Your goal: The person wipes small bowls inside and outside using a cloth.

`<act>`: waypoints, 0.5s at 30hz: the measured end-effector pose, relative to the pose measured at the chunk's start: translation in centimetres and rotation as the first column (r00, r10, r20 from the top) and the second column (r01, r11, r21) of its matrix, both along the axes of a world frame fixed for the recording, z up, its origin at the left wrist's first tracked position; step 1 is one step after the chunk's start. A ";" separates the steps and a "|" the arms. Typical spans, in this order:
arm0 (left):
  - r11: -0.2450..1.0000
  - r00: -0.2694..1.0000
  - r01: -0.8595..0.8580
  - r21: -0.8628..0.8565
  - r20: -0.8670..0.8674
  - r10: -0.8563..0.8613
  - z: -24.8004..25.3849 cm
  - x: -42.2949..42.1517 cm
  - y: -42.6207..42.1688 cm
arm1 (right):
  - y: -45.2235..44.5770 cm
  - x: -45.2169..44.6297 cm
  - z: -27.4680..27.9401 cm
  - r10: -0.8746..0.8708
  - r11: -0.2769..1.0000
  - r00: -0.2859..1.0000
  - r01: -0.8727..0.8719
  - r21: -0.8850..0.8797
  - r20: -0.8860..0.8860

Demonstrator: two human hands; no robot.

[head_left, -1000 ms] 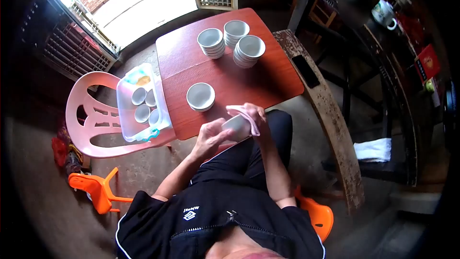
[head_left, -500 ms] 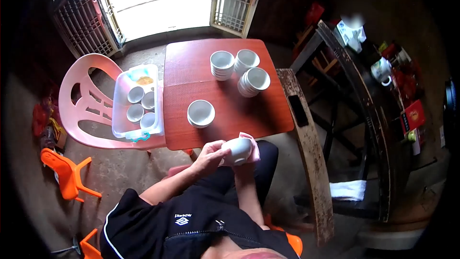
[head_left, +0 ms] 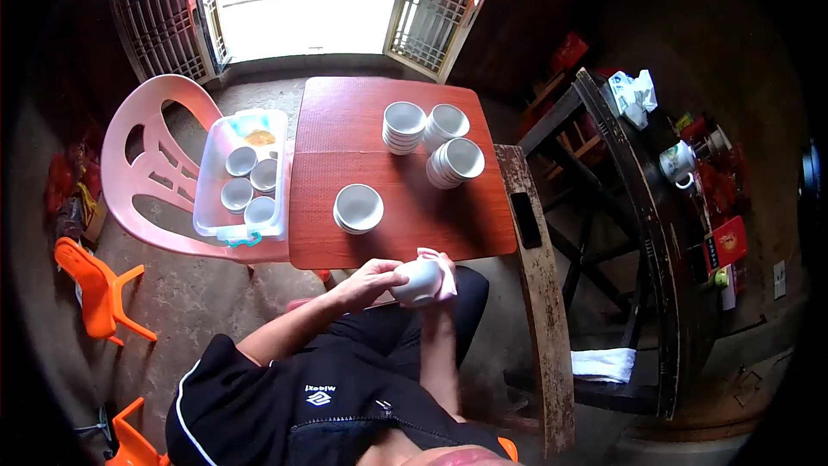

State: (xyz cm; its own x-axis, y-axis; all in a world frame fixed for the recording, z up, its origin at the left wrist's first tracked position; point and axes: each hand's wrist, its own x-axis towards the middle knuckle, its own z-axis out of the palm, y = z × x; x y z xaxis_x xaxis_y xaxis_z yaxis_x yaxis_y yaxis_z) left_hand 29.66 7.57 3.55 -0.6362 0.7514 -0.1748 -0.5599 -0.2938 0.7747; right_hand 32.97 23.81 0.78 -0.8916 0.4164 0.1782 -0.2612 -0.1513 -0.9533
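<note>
A white bowl [head_left: 416, 283] is held tilted over my lap, just off the near edge of the red table [head_left: 345, 112]. My left hand [head_left: 373, 282] grips the bowl's left side, thumb on its outer wall. On the other side, my right hand [head_left: 441, 269] presses a pale pink cloth [head_left: 448, 285] against the bowl; the cloth partly hides those fingers. Closest on the tabletop is a short stack of bowls [head_left: 359, 209]. Farther back stand three taller stacks: one on the left [head_left: 404, 125], one behind [head_left: 448, 123], and a leaning one [head_left: 455, 162].
A clear plastic box [head_left: 200, 207] with several cups or bowls rests on a pink chair [head_left: 125, 185] left of the table. To the right, a worn wooden bench [head_left: 552, 328] bears a phone [head_left: 525, 220]. Orange stools [head_left: 102, 293] stand on the floor at left.
The bowl has turned in my hands and moved slightly left and down. My right fingers now show around its far rim with the cloth. The whole view has shifted a little.
</note>
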 end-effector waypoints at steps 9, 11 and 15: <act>0.980 0.986 0.161 0.115 0.033 -0.165 -0.5 1.1 -0.3 | 1.6 -0.3 4.6 0.496 0.834 0.843 -0.529 0.158 0.207; 0.981 0.989 0.126 0.148 0.056 -0.136 -0.7 1.5 -0.6 | 1.2 0.3 3.8 0.494 0.858 0.849 -0.511 0.058 0.186; 0.980 0.986 0.034 0.196 0.154 -0.065 -2.4 1.9 -1.0 | -1.1 1.5 2.5 0.206 0.942 0.957 -0.137 -0.307 0.202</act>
